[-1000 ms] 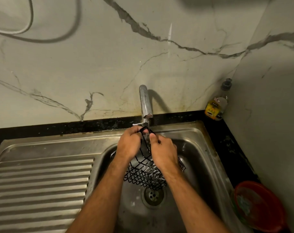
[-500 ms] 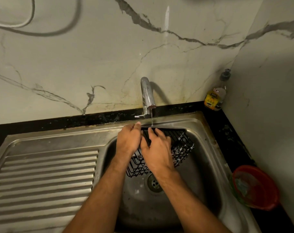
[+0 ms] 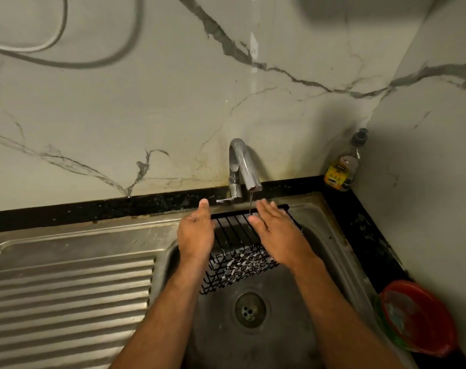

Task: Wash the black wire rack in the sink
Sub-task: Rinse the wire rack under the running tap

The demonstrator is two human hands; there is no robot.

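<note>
Two hands, left and right, fingers straight and together, flank the black wire rack at the sink's back edge.

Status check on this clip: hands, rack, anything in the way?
Both hands open: left hand beside the black wire rack, right hand flat over it. Rack tilted in the steel sink under a thin trickle from the chrome tap. Nothing blocking.
</note>
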